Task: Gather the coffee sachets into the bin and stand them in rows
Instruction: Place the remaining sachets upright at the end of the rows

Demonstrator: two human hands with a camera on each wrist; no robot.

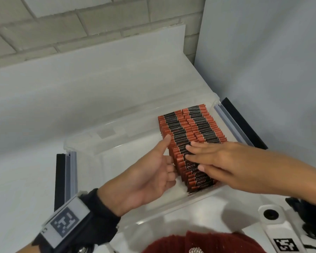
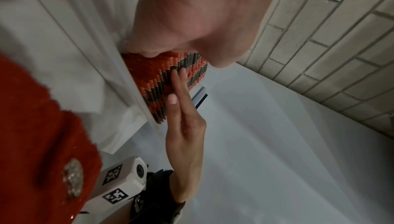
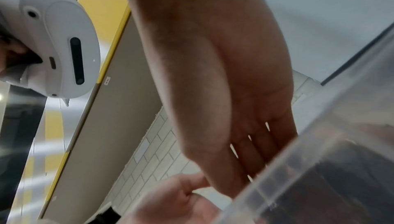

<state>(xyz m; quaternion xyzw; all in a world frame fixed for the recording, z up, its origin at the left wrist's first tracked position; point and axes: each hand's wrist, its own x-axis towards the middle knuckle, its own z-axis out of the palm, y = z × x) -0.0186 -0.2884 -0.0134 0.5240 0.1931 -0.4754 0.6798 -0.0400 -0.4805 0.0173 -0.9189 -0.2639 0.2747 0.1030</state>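
Observation:
Orange-and-black coffee sachets (image 1: 190, 125) stand on edge in two tight rows in the right half of a clear plastic bin (image 1: 102, 136). My left hand (image 1: 153, 172) is inside the bin. Its thumb and fingers press against the left side of the near rows. My right hand (image 1: 217, 159) lies flat on top of the near sachets with straight fingers. In the left wrist view the right hand (image 2: 185, 126) rests its fingertips on the sachets (image 2: 192, 69), under my left palm (image 2: 192, 17). The right wrist view shows my right hand (image 3: 234, 93) above the bin wall (image 3: 319, 160).
The bin's left half holds no sachets. Black-and-grey rails flank the bin at the left (image 1: 62, 179) and the right (image 1: 241, 125). Behind it are a white panel and a brick wall. My red garment (image 1: 199, 241) and a white tagged device (image 1: 281, 234) sit near the front.

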